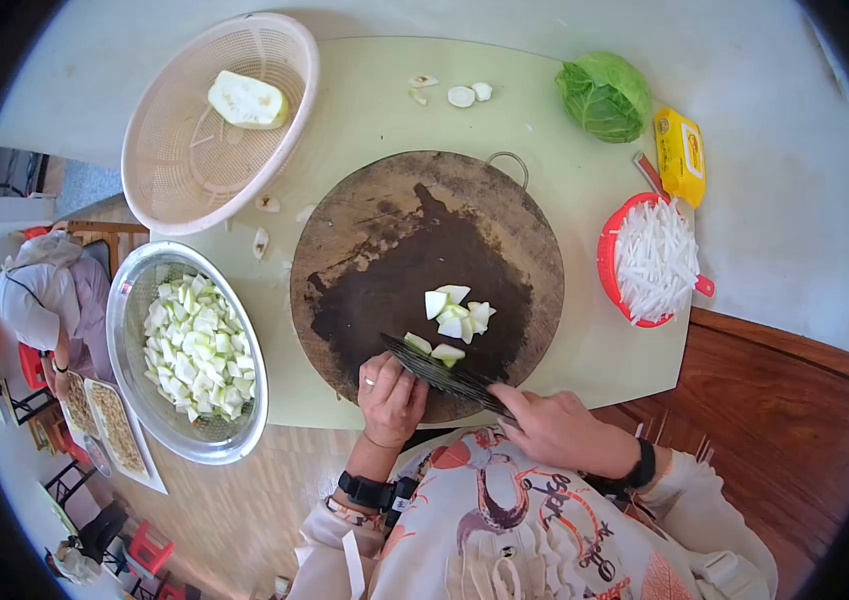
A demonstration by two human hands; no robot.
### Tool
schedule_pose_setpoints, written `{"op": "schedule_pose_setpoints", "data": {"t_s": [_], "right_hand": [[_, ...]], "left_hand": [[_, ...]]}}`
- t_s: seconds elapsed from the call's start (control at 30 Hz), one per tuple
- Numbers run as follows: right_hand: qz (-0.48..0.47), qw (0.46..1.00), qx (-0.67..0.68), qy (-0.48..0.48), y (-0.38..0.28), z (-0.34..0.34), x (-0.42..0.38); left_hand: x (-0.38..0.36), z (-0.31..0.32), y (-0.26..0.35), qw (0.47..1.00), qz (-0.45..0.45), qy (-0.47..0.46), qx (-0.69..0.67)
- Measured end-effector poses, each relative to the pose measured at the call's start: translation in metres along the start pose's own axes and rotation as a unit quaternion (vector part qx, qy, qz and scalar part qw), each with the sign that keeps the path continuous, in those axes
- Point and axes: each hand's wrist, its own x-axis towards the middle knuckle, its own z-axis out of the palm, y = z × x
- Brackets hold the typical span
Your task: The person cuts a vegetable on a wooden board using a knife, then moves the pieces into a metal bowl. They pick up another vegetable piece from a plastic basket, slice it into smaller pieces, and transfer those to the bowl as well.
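Observation:
A dark-bladed kitchen knife is in my right hand, its fingers wrapped round the handle. The blade slants over the near edge of a round wooden chopping board. Against the blade's left end my left hand is closed, fingers curled; whatever they hold is hidden. Just beyond the blade lie pale green gourd pieces. A small pile of cut gourd chunks rests farther up the board, which is dark and wet in the middle.
Left stand a metal colander of gourd chunks and a plastic basket holding a gourd piece. Right are a red strainer of white shreds, a cabbage and a yellow packet. Another person bends over trays at far left.

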Motion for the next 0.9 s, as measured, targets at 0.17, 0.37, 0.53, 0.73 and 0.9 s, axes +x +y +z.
{"op": "schedule_pose_setpoints", "data": {"t_s": [0.17,0.37,0.53,0.73,0.9], "right_hand": [[0.0,0.999,-0.002,0.034,-0.001,0.01,0.015],[0.006,0.999,0.018,0.033,0.001,-0.01,-0.007],[-0.025,0.999,-0.021,-0.01,-0.001,-0.013,-0.026],[-0.004,0.999,-0.031,-0.019,-0.001,-0.01,-0.023],[-0.008,1.0,-0.003,-0.003,-0.003,0.004,0.006]], "left_hand": [[-0.001,0.0,0.002,1.0,-0.004,0.002,0.004],[0.0,-0.001,0.005,1.0,0.004,0.022,0.001],[-0.003,-0.004,0.004,1.0,-0.017,-0.001,-0.011],[-0.005,-0.001,0.0,1.0,-0.007,0.001,-0.016],[-0.009,0.001,-0.001,1.0,-0.005,0.004,-0.004]]}}
